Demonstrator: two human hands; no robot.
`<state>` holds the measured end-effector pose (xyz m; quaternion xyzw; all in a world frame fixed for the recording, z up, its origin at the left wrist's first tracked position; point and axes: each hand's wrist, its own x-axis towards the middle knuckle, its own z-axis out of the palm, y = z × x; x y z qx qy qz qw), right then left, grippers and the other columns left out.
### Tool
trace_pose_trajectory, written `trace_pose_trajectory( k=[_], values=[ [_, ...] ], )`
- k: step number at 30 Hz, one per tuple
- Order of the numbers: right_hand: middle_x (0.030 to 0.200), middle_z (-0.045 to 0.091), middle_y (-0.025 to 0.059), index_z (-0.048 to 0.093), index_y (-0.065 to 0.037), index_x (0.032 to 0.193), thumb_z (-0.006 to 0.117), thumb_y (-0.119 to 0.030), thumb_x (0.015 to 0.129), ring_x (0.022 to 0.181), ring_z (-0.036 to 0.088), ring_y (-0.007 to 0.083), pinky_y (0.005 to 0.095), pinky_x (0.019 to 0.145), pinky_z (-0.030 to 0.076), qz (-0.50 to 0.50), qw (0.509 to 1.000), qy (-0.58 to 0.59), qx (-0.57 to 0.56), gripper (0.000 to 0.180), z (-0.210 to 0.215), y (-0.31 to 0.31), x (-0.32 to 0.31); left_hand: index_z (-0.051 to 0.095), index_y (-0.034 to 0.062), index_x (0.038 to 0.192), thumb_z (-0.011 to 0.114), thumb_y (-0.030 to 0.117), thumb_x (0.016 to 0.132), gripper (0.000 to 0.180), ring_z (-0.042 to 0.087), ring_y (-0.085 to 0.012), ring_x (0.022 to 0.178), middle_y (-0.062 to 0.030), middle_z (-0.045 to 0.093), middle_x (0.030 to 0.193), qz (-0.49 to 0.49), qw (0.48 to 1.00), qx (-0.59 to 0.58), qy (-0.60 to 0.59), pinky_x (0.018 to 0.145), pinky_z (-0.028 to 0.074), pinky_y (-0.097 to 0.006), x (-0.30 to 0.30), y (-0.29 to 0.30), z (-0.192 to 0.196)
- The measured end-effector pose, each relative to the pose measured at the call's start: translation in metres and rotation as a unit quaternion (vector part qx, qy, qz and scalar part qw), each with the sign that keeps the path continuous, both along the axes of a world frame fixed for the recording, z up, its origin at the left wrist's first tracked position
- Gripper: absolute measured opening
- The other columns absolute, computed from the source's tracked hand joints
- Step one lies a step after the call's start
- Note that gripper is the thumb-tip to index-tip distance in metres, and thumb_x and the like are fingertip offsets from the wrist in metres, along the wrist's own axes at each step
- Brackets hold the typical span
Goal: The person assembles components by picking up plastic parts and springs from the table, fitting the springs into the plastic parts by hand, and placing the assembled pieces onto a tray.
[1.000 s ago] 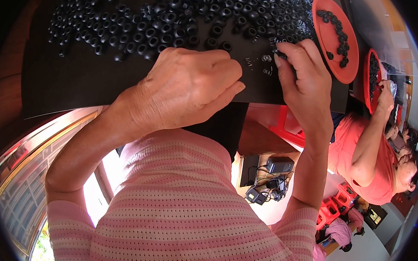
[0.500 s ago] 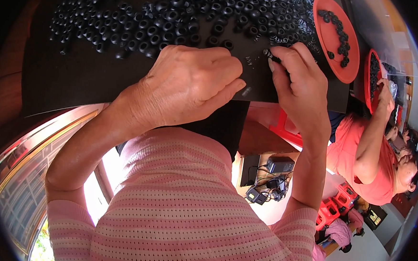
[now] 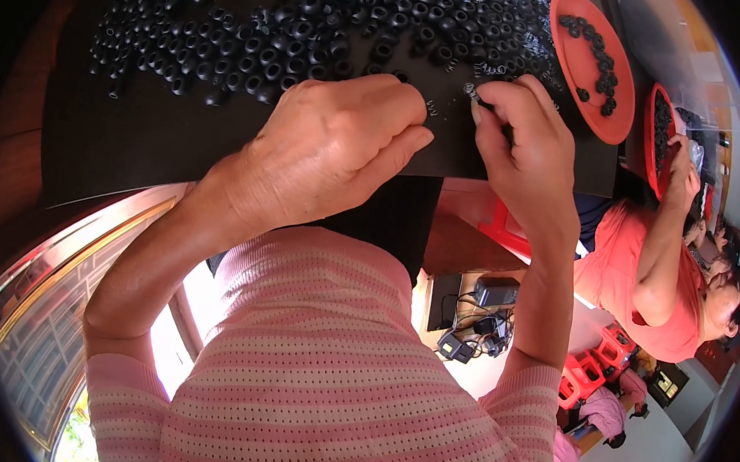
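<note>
- Thumb and forefinger of the right hand (image 3: 528,143) were pinched together on a small coiled spring (image 3: 470,90), which poked out past the fingertips, above the tabletop (image 3: 138,145).
- The left hand (image 3: 341,145) was curled with its knuckles up; whether it was clamped on anything could not be told, since its back hid the palm.
- A loose spring (image 3: 432,107) lay just beside the left hand's fingers.
- Black hollow caps (image 3: 270,60) spread in a crowd over the tabletop, beyond the left hand.
- More springs (image 3: 490,70) lay beyond the right hand, by the caps.
- An orange-red dish (image 3: 576,78) stood to the right, holding a curved row of black pieces (image 3: 604,63).
- Farther right, a co-worker (image 3: 659,287) in a coral top reached to a red tray (image 3: 652,155).
</note>
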<state>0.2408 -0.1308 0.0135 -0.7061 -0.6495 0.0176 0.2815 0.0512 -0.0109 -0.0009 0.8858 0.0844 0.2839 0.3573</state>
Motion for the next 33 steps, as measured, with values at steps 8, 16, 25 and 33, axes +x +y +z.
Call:
trace_pose_trajectory(
  k=[8, 16, 25, 33],
  values=[
    [0.078, 0.054, 0.0055, 0.063, -0.004, 0.095, 0.068, 0.003, 0.08, 0.061, 0.054, 0.0165, 0.0279, 0.055, 0.045, 0.039, 0.993, 0.11, 0.035, 0.018, 0.031, 0.007, -0.021, 0.059, 0.0008, 0.09, 0.055, 0.027, 0.102, 0.029, 0.05, -0.0096, 0.066, -0.0018, 0.052, 0.071, -0.023, 0.969, -0.238, 0.059, 0.061, 0.044, -0.025, 0.018, 0.012, 0.023],
    [0.078, 0.05, -0.0037, 0.064, 0.001, 0.095, 0.063, 0.0, 0.092, 0.063, 0.04, 0.0016, 0.0159, 0.057, 0.032, 0.02, 0.981, 0.17, 0.096, 0.005, 0.031, 0.01, -0.025, 0.06, 0.0031, 0.092, 0.055, 0.028, 0.103, 0.027, 0.048, -0.0049, 0.071, 0.0037, 0.053, 0.077, -0.027, 0.906, -0.416, 0.073, 0.064, 0.042, -0.021, 0.02, 0.013, 0.036],
    [0.065, 0.054, -0.0013, 0.059, 0.001, 0.081, 0.058, -0.02, 0.101, 0.059, 0.044, 0.0031, 0.0211, 0.053, 0.037, -0.009, 0.905, 0.422, 0.061, 0.029, 0.02, 0.016, -0.036, 0.06, -0.0006, 0.102, 0.053, 0.016, 0.103, 0.018, 0.057, -0.0101, 0.08, -0.0023, 0.061, 0.086, -0.016, 0.976, -0.208, -0.062, 0.073, 0.048, -0.023, 0.026, 0.006, 0.017],
    [0.067, 0.055, -0.001, 0.058, 0.001, 0.082, 0.061, -0.013, 0.098, 0.059, 0.044, 0.0046, 0.0214, 0.053, 0.037, -0.014, 0.919, 0.384, 0.084, 0.022, 0.013, 0.013, -0.033, 0.06, 0.0, 0.094, 0.053, 0.016, 0.102, 0.02, 0.052, -0.0092, 0.072, -0.0012, 0.056, 0.077, -0.004, 0.973, -0.229, -0.039, 0.066, 0.045, -0.024, 0.026, 0.001, 0.018]
  ],
)
